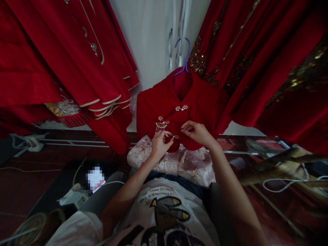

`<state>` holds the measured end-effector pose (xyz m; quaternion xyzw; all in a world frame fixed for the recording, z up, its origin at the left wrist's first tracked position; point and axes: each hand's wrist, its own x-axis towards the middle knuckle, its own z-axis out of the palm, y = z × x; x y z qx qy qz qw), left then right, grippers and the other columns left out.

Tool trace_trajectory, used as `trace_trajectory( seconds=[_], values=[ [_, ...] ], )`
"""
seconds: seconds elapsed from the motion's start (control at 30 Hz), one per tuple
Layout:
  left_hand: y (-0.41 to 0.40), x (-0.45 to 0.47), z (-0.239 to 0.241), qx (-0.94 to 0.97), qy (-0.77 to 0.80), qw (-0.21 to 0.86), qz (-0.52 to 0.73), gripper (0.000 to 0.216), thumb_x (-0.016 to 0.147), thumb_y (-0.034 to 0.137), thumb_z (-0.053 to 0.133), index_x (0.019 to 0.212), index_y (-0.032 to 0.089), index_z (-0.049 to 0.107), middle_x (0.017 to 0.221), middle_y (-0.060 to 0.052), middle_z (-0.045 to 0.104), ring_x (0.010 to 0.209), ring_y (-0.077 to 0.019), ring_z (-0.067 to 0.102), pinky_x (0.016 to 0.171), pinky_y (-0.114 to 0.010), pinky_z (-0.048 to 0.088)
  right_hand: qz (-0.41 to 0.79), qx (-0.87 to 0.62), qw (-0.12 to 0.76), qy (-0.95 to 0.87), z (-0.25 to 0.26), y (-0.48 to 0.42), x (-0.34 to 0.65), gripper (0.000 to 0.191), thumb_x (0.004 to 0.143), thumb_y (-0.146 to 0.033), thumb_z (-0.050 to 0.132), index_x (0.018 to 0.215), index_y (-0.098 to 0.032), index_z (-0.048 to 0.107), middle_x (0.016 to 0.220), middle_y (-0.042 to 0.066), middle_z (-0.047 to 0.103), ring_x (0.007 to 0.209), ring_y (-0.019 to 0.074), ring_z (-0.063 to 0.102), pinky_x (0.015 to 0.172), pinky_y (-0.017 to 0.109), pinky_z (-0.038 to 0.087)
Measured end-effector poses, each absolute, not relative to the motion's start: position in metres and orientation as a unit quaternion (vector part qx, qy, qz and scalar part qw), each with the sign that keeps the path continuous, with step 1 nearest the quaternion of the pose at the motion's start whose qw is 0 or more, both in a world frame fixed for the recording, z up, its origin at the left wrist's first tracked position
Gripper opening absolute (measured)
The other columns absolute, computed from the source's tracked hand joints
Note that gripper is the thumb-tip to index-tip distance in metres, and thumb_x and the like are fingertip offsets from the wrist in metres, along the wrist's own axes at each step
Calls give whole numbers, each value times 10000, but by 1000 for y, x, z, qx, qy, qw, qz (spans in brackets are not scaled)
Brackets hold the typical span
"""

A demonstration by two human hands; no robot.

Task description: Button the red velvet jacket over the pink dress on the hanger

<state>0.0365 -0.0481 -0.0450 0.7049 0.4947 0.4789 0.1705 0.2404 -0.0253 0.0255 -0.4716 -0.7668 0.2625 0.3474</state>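
A red jacket (202,102) hangs in front of me from a purple hanger (186,56). A pearl-and-gold clasp (181,108) sits below its neckline, and a fan-shaped ornament with dangling beads (161,125) lies on its left side in view. My left hand (160,145) is closed on the jacket's lower front, thumb and index finger beside a small beaded clasp (175,136). Over the cloth to the right, my right hand (196,132) has its thumb and fingertips pinched together. Anything between those fingertips is too small to make out.
Pale pink patterned fabric (189,165) lies across my lap under the jacket. Red garments hang at left (102,75) and right (258,78). A lit phone (96,177) with a cable and a power strip (81,201) are at lower left. Wooden pieces (276,167) stand at right.
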Motion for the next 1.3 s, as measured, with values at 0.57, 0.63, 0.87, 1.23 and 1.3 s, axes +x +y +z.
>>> trace_trajectory(
  seconds=[0.57, 0.63, 0.87, 1.23, 1.3],
  values=[
    [-27, 35, -50, 829, 448, -81, 325, 170, 922, 232, 501, 1007, 214, 647, 950, -71, 557, 968, -221, 501, 778, -310, 469, 320, -471, 317, -759, -23, -10, 223, 213, 748, -258, 679, 914, -189, 564, 797, 25, 671, 669, 129, 635, 616, 247, 514],
    [-27, 34, -49, 833, 441, -84, 322, 158, 920, 233, 505, 996, 207, 642, 965, -71, 566, 966, -218, 511, 787, -313, 472, 332, -473, 318, -752, -24, -10, 222, 216, 733, -246, 688, 894, -186, 556, 757, 14, 658, 672, 131, 632, 619, 244, 511],
    [-34, 36, -55, 824, 442, -24, 354, 98, 925, 227, 511, 970, 194, 592, 944, -51, 632, 929, -197, 550, 802, -319, 471, 339, -464, 321, -753, -26, -9, 222, 149, 725, -187, 658, 845, -168, 570, 753, 22, 659, 681, 132, 640, 650, 247, 513],
    [-36, 38, -65, 760, 432, 144, 464, 29, 883, 205, 578, 893, 191, 601, 877, -24, 634, 849, -147, 587, 728, -268, 530, 377, -454, 296, -751, -18, -12, 225, 181, 706, -246, 690, 843, -159, 610, 746, 34, 673, 697, 148, 649, 664, 262, 527],
    [-38, 39, -67, 745, 429, 174, 480, 43, 884, 211, 574, 878, 192, 612, 859, -22, 634, 825, -134, 604, 719, -258, 542, 386, -452, 293, -749, -18, -11, 225, 187, 708, -264, 689, 842, -162, 609, 741, 34, 677, 699, 152, 653, 665, 267, 528]
  ],
)
